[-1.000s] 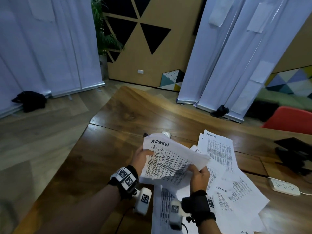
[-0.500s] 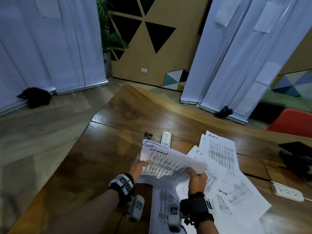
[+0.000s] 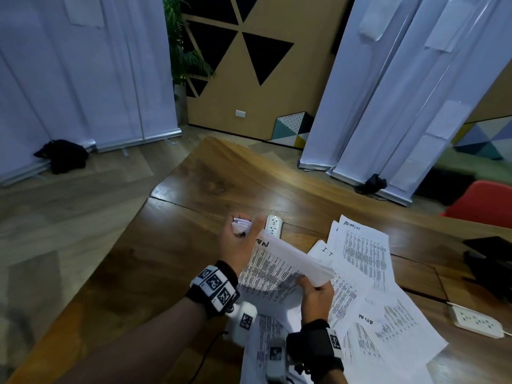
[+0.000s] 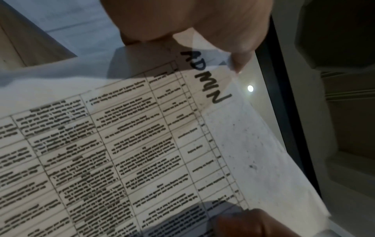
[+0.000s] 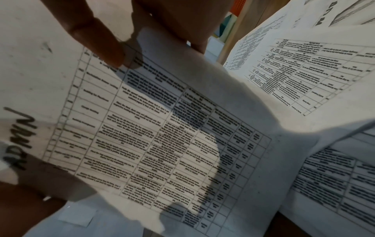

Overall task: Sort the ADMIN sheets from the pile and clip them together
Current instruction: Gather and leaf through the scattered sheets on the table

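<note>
ADMIN stack (image 3: 279, 268) held over table (image 3: 194, 189), near centre.
L hand (image 3: 240, 243) pinches far-left corner, R hand (image 3: 315, 293) grips near-right edge; thin, floppy, light. Hold by opposite edges, w/ loose pile (image 3: 388, 314) at right.

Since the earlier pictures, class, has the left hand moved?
Yes. The left hand has gone forward along the held ADMIN sheets, now level with the white power strip.

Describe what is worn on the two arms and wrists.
Both forearms are bare, without sleeves. The left wrist wears a black band with white square-code marker tiles; the right wrist a black band with one such tile. A white camera unit hangs under each.
</note>
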### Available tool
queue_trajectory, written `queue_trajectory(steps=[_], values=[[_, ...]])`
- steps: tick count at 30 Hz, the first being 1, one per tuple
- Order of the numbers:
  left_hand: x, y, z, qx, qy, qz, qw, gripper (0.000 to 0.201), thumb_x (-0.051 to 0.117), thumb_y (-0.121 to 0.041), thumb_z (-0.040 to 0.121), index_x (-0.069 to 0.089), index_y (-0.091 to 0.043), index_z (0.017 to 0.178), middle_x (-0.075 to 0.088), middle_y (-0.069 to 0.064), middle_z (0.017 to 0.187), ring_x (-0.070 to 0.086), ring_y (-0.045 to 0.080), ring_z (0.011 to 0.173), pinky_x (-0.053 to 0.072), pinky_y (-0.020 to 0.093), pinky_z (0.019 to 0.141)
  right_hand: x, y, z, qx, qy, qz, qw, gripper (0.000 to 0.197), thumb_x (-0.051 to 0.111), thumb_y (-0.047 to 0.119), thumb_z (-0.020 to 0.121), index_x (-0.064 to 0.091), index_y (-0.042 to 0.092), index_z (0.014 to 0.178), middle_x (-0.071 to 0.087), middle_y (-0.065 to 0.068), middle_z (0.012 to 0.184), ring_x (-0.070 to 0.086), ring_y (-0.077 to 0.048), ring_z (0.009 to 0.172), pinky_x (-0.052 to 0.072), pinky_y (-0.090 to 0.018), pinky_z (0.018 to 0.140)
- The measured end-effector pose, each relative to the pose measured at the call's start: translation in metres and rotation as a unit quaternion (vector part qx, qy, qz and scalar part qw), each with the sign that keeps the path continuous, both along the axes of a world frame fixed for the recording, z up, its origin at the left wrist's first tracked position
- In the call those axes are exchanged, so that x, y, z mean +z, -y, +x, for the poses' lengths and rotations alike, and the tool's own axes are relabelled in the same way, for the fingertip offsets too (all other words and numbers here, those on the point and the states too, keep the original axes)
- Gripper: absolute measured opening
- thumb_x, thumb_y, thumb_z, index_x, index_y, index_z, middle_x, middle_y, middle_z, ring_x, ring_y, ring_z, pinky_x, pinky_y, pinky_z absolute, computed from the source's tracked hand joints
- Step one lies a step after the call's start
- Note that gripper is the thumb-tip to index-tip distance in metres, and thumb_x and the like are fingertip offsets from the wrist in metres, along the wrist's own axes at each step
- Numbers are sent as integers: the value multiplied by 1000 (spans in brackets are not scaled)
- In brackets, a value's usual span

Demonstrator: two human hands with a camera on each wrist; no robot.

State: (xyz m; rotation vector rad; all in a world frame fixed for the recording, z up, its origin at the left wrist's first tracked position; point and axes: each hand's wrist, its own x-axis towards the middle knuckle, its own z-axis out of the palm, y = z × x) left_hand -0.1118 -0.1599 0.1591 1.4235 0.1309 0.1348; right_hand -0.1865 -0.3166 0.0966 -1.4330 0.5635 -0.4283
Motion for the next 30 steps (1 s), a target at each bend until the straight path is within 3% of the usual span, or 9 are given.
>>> queue_trajectory(steps=[3,6,10,13,17,19,23,26,30], values=[[-2,-2,2,-2,-18,10,1000,24,71,-30,82,53,-15,88,54,-5,63,51,-7,37,40,8,39,0,2,2,2,6,0,1000,31,63,-17,74,64,3,98,71,5,74,66,-3,68,53,-14,59],[-5,-5,4,-10,-42,13,999,32,70,-48,78,57,-21,90,54,-6,66,52,-3,46,44,13,47,2,4,4,8,14,-1,1000,33,62,-16,76,61,4,102,68,-3,86,65,4,68,54,-13,63],[-5,-7,8,5,-79,19,997,22,61,-53,83,52,-33,90,52,-3,81,48,9,68,40,20,59,3,4,11,9,10,0,1000,26,67,-8,75,64,-4,100,67,-10,87,62,-17,79,49,-23,66],[-14,-15,11,-36,-50,23,998,44,47,-69,81,59,-27,87,57,5,78,55,18,71,44,31,66,5,2,15,5,14,23,1000,32,64,9,61,65,-6,89,62,-9,78,56,-21,75,46,-22,61],[-22,-19,12,-110,-58,2,992,73,57,-74,72,57,-17,117,70,9,111,66,27,104,49,48,98,15,4,22,-3,42,17,999,17,64,-4,72,64,0,89,60,-6,78,55,-20,77,46,-26,63],[-16,-20,12,-118,-43,-6,992,74,64,-67,74,52,-14,125,67,14,117,66,29,107,52,52,96,22,7,24,-1,68,0,998,23,58,-15,77,63,1,94,61,-5,78,59,-10,73,49,-18,61],[-11,-26,12,-118,11,-33,992,34,62,-25,87,51,-1,108,69,-3,80,67,7,68,55,20,58,25,13,20,-7,99,3,995,31,53,-19,76,61,11,81,65,15,63,58,4,61,48,-12,58],[-26,-29,11,-147,-17,-43,988,43,65,-27,78,52,-2,111,69,-3,88,67,10,75,54,23,63,8,15,19,-14,52,-5,999,28,57,-16,76,61,12,79,65,4,72,60,-3,70,47,-21,64],[-48,-34,11,-195,-91,-57,975,65,69,-48,68,58,-12,121,71,14,105,68,32,96,56,38,80,-7,12,19,13,-32,-48,998,19,64,13,64,62,4,81,60,-11,73,53,-23,69,42,-28,57]])
